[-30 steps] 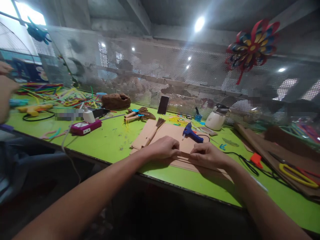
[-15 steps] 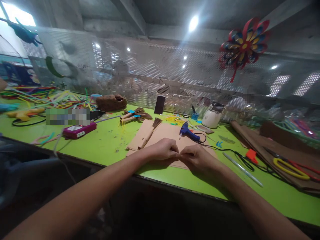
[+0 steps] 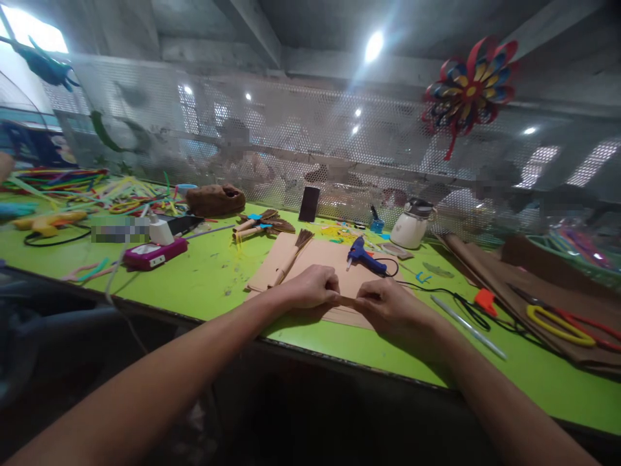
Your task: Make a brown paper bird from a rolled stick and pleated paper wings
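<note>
My left hand (image 3: 315, 286) and my right hand (image 3: 383, 301) face each other low over the kraft paper sheets (image 3: 330, 255), fingers pinched. Between them stretches a thin brown strip (image 3: 348, 301), possibly paper, with one end in each hand. Past my left hand lies a rolled paper stick with a brown bristly tip (image 3: 290, 260). A blue glue gun (image 3: 365, 257) rests on the paper beyond my right hand, its black cord running right.
Scissors with yellow and red handles (image 3: 560, 325) lie on brown paper at right, beside a silver pen (image 3: 468, 327). A white jug (image 3: 410, 226) stands behind. At left are a purple power strip (image 3: 155, 252) and a yellow glue gun (image 3: 51, 223).
My hands have drawn slightly apart, and more of the brown strip shows between them. The view has shifted a little.
</note>
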The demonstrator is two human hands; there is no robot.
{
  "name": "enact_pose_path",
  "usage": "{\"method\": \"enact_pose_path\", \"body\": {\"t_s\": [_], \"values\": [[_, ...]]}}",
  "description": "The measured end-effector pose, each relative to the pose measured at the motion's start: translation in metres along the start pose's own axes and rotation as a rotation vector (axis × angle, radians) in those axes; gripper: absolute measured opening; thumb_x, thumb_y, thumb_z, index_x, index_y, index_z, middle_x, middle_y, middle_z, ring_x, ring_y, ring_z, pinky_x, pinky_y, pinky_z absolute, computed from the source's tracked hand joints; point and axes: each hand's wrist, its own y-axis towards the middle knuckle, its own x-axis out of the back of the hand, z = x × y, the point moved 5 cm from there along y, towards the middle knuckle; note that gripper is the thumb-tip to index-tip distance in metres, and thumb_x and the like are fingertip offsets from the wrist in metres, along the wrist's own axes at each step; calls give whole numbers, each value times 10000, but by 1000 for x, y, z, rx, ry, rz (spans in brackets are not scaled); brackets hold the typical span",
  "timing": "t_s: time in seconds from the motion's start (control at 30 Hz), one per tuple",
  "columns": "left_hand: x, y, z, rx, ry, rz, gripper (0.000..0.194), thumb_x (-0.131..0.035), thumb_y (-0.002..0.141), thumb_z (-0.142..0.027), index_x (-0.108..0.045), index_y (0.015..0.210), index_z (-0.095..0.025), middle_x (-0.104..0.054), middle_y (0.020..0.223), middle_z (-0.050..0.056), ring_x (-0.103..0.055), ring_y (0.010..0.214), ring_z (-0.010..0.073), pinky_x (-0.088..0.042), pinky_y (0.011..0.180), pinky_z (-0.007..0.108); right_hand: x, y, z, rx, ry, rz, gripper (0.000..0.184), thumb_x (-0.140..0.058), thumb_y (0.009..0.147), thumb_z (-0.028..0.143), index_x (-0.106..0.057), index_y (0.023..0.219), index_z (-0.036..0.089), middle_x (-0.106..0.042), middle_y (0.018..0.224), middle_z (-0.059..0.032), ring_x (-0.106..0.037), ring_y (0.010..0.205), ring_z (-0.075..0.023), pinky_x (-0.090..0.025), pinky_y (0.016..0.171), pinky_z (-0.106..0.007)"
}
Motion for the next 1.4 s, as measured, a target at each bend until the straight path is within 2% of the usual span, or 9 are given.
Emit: {"method": "enact_pose_path", "body": {"t_s": [0.2, 0.37, 0.53, 0.7, 0.8, 1.03, 1.13, 1.27, 1.4], "values": [[2, -1, 5, 15, -17, 3, 168, -548, 736, -251, -650, 783, -126, -626, 730, 32, -530, 662, 132, -362, 570, 219, 1, 5, -11, 20, -24, 91, 265, -449, 826, 317, -580, 666, 150, -525, 565, 6, -393, 509, -94, -272, 452, -208], [4, -6, 9, 47, -94, 117, 193, -539, 729, -238, -669, 822, -129, -651, 788, 45, -546, 685, 139, -388, 604, 227, 2, 8, -20, -6, 86, 205, 216, -467, 799, 279, -608, 703, 147, -545, 600, -1, -430, 537, -106, -322, 482, -212], [5, -9, 13, 115, -120, 154, 218, -565, 683, -204, -685, 851, -134, -666, 824, 50, -547, 689, 140, -385, 604, 233, 0, 8, -22, -11, 89, 255, 204, -485, 802, 289, -619, 732, 151, -565, 634, -2, -463, 568, -113, -344, 506, -212], [7, -10, 14, 193, -92, 133, 183, -596, 658, -228, -684, 789, -134, -656, 724, 33, -532, 637, 136, -355, 554, 232, -2, 9, -23, 15, 54, 195, 196, -522, 798, 308, -642, 743, 162, -600, 670, -7, -500, 602, -122, -364, 535, -219], [6, -8, 10, 167, -72, 100, 181, -601, 674, -256, -681, 778, -131, -641, 695, 27, -511, 611, 126, -339, 536, 228, -1, 9, -18, 63, 56, 86, 175, -548, 788, 286, -648, 705, 168, -604, 702, -18, -519, 630, -128, -375, 546, -226], [19, -6, -13, -130, 168, -160, 131, -521, 717, -134, -652, 719, -135, -547, 733, 33, -466, 664, 121, -344, 588, 228, 9, 11, -8, 327, -20, -220, 41, -621, 730, 196, -652, 727, 169, -570, 686, -26, -511, 613, -132, -387, 554, -240], [22, -11, -24, -265, 342, -195, 106, -523, 717, -128, -602, 648, -141, -499, 732, 39, -439, 692, 138, -345, 617, 250, 13, 10, -7, 417, -158, -346, 72, -592, 760, 162, -650, 720, 173, -545, 703, -41, -507, 657, -151, -390, 590, -261], [17, -14, -22, -330, 446, -148, 89, -602, 676, -219, -565, 636, -149, -480, 736, 40, -427, 702, 154, -349, 626, 268, 6, 7, 0, 441, -234, -257, 43, -616, 755, 185, -639, 719, 178, -539, 716, -41, -503, 662, -156, -377, 582, -264], [10, -13, -12, -267, 348, -95, 141, -504, 771, -161, -594, 663, -151, -495, 708, 35, -454, 696, 139, -360, 632, 247, 5, 3, 9, 433, -150, -159, 80, -574, 773, 136, -637, 738, 171, -539, 700, -31, -498, 636, -133, -368, 557, -240]]}}
